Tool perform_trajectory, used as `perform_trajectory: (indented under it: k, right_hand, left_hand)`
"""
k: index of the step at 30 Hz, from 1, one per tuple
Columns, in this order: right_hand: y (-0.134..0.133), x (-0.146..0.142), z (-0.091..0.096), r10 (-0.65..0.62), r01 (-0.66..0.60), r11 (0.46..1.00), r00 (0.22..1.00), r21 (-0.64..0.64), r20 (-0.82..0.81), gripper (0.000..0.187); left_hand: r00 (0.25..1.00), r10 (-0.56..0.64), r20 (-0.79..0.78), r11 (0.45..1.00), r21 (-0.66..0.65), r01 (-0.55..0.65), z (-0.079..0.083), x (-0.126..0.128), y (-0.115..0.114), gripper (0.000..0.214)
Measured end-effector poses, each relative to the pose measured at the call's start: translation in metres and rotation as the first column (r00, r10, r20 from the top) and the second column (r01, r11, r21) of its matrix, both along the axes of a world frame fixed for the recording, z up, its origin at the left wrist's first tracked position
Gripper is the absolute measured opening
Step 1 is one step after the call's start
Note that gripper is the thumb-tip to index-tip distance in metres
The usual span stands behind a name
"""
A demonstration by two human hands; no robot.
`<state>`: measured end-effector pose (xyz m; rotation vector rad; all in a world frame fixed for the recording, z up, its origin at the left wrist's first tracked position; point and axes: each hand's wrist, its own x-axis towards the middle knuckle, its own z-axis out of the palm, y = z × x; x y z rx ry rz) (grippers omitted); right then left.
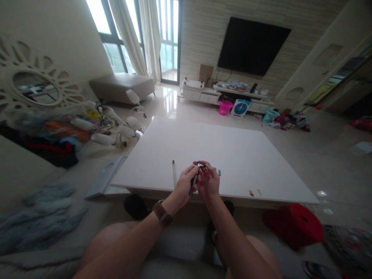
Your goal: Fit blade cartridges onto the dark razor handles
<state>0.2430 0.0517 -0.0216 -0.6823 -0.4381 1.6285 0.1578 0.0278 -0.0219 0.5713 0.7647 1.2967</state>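
Observation:
Both hands meet above the near edge of a white table (200,141). My left hand (183,188), with a brown strap on its wrist, is closed around a small tool with a black handle (194,181) and a shiny metal head. My right hand (209,182) is closed with its fingertips at that head; a small dark piece shows there, too little to name. To the left lies a thin pale stick with a dark tip (174,170), like a brush. Just right of my fingers is a small dark green piece (219,172).
A small yellow-brown item (251,192) and a small clear item (259,192) lie at the table's near right. A red stool (302,224) stands beside that corner. A lamp with several white shades (128,130) is left of the table. Beyond are a pink bin (225,108) and a fan (240,107).

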Motion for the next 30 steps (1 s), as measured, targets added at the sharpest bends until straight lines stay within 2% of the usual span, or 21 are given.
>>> perform_trajectory:
  k: [7,30]
  right_hand:
    - [-0.0009,0.0004,0.0003,-0.007,0.007,1.000,1.000,0.015,0.010,0.015]
    - [-0.0018,0.0004,0.0021,-0.002,0.001,1.000,1.000,0.022,0.018,0.017]
  left_hand:
    - [1.000,-0.002,0.025,1.000,-0.026,0.003,0.0053,0.0006,-0.0019,0.035]
    - [0.999,-0.009,0.052,0.999,-0.037,0.011,0.0053,0.0010,-0.0021,0.034]
